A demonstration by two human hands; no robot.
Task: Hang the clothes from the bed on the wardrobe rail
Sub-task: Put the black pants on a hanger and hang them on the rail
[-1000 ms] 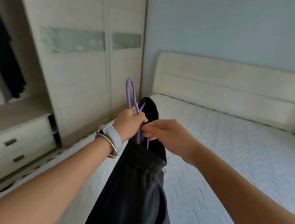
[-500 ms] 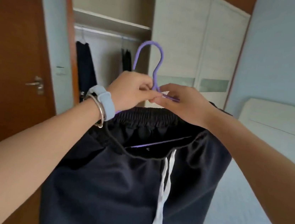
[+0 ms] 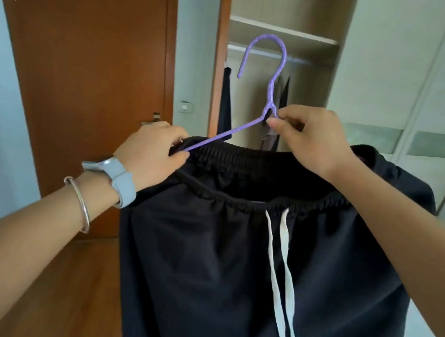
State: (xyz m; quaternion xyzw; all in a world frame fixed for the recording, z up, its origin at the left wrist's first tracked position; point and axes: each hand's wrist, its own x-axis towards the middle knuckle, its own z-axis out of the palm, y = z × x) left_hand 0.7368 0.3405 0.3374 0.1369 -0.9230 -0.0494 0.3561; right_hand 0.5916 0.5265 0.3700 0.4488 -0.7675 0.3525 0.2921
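So our right hand point(image 3: 311, 140) pinches the hanger point(image 3: 271, 93) neck, left hand point(image 3: 151, 154) clamps waistband point(image 3: 245, 157) at 9 o'clock; release early, pants point(image 3: 204, 264) probably slide off.

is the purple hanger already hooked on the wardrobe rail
No, the right hand pinches the purple hanger at its neck, short of the wardrobe rail.

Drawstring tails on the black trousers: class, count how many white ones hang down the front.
2. Both hang down the front of the black trousers: the left tail and the right tail, side by side, nearly meeting at the bottom. None seems hidden.
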